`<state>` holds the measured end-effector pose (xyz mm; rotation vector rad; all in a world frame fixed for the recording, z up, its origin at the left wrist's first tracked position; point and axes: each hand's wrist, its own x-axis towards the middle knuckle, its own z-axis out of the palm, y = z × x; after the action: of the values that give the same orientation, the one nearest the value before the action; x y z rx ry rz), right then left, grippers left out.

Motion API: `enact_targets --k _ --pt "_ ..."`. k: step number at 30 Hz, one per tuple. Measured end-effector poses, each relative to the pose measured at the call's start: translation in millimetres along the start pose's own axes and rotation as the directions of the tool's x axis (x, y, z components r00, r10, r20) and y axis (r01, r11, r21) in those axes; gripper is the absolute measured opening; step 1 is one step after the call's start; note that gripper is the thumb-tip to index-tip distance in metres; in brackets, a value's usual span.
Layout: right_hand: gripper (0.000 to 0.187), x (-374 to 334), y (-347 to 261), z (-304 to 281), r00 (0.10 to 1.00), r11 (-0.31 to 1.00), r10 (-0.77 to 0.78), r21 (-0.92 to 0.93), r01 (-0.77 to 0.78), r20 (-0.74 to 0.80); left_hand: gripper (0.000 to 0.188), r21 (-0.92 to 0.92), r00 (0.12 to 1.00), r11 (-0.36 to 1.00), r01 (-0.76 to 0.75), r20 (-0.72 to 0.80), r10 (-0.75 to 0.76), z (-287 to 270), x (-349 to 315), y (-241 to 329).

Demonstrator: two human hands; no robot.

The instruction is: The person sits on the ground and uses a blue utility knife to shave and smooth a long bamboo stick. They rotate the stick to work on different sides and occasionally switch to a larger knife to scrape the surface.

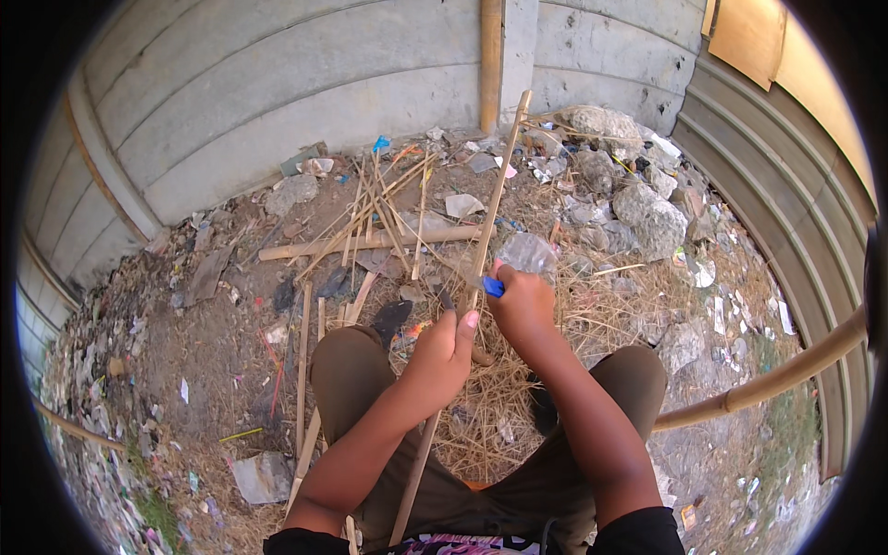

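Note:
A long split bamboo strip (499, 185) runs slanting from my lap up toward the far wall. My left hand (439, 363) is closed around it at mid-length, with the thumb lying along it. Just beyond, my right hand (523, 301) is closed on a blue-handled cutter (495, 287). The cutter's front end meets the strip; its blade is mostly hidden. Between my knees lies a heap of thin bamboo shavings (486, 407). A dark narrow piece (447, 300) shows beside the strip, its kind unclear.
Several cut strips (379, 208) lie crossed over a bamboo pole (324, 247) ahead. More strips (303, 361) lie by my left leg. Concrete rubble (647, 217) is at the far right. A thick pole (768, 388) slants at right. A grey panel wall (305, 83) stands behind.

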<state>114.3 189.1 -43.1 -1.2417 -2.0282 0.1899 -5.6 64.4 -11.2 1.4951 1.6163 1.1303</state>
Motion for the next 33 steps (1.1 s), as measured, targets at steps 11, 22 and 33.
enact_targets --k 11,22,33 --pt "0.022 30.3 26.1 -5.7 0.986 0.969 0.148 -0.189 -0.161 -0.08 0.043 -0.081 0.998 0.995 0.056 0.018 -0.055 19.1 -15.1 -4.1" --pt "0.026 102.5 91.4 -86.4 0.812 0.764 0.565 -0.279 -0.582 -0.145 0.038 -0.128 0.972 0.991 0.039 0.233 -0.008 31.9 -49.7 25.8" --pt "0.035 64.5 66.7 -52.4 0.952 0.892 0.304 0.358 -0.276 -0.022 0.036 -0.044 0.999 0.999 0.003 0.033 -0.001 5.0 -16.0 3.3"
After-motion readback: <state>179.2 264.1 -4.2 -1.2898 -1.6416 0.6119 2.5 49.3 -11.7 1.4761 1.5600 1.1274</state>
